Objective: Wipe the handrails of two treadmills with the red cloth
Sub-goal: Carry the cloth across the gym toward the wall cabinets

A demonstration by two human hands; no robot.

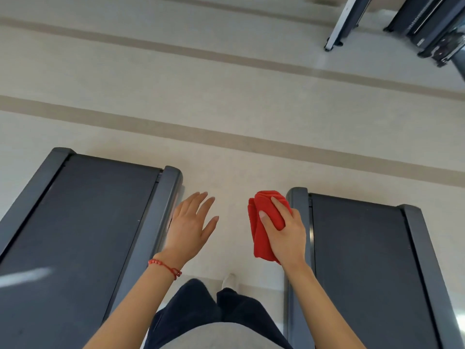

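I stand in the gap between two treadmill decks, looking down at their rear ends. The left treadmill [75,222] has a dark belt and grey side rails; the right treadmill [364,260] looks the same. My right hand [286,235] grips a bunched red cloth [261,222] in the air beside the right deck's inner rail. My left hand [191,222] hovers with fingers spread and holds nothing, close to the left deck's inner rail. A red bead bracelet circles my left wrist. No handrails are in view.
The pale floor [226,96] has tan stripes running across it. More dark exercise machines [427,26] stand at the far top right. My dark trousers and one white shoe [230,279] show between the decks.
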